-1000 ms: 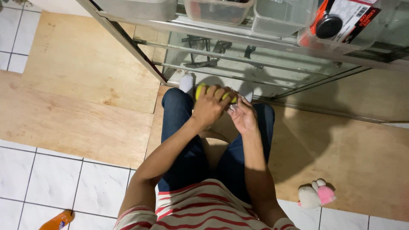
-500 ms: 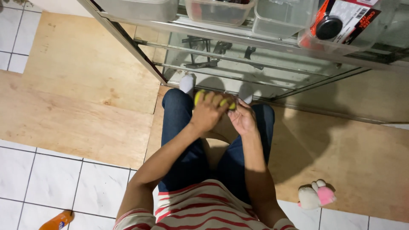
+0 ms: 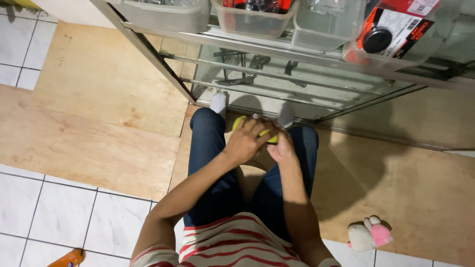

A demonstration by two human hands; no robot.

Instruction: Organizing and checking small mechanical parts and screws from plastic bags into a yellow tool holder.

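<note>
I am working a yellow-green object point(image 3: 269, 134) between both hands, just in front of the glass shelf rack point(image 3: 297, 84). My left hand point(image 3: 246, 141) is wrapping over it; my right hand point(image 3: 282, 146) is pinching its edge. A firmer two-handed grip seems needed next.

A red, white and black package point(image 3: 396, 29) is lying at the top right on the glass shelf point(image 3: 297, 54), a round black part showing on its front. A small white label point(image 3: 423, 6) is sitting on its upper corner.
</note>
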